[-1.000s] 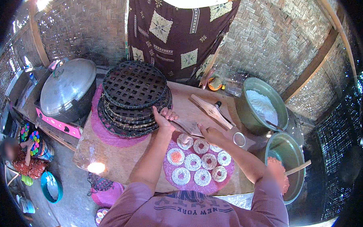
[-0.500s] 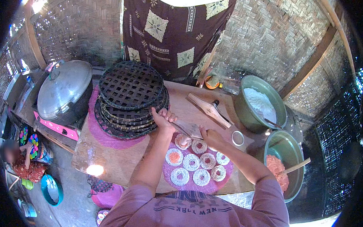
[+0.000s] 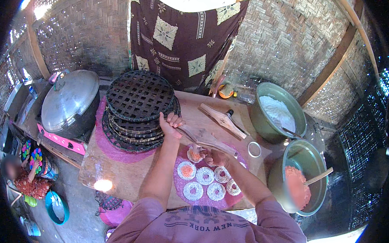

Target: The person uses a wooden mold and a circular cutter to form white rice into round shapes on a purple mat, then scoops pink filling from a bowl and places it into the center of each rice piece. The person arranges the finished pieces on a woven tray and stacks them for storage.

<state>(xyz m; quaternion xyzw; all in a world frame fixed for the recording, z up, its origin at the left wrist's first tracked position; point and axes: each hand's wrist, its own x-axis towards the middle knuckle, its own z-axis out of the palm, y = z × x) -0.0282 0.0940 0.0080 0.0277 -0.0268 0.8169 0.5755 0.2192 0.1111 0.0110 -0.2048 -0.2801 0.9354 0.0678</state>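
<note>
My left hand (image 3: 171, 124) is wrapped round the left end of a two-handled wooden press (image 3: 204, 137), held tilted above the table. Beneath the press, my right hand (image 3: 214, 157) has curled fingers beside a ring of dough strands with orange in its middle (image 3: 194, 154); what the fingers pinch, if anything, is hidden. Several white, lacy dough rings (image 3: 205, 176) lie on a round pink woven mat (image 3: 179, 194). One more ring has an orange centre (image 3: 186, 170). My right hand and forearm cover part of the rings on the right.
Stacked dark woven trays (image 3: 139, 96) stand left of my hands, beside a large lidded pot (image 3: 71, 102) on a pink stove (image 3: 61, 138). A second wooden press (image 3: 223, 119), a white ring (image 3: 254, 149) and green basins of white (image 3: 255, 111) and orange dough (image 3: 320, 186) lie rightward. Someone sits far left.
My right hand has let go of the press's right end and moved down and left, under it, to the dough ring. My left hand still holds the press.
</note>
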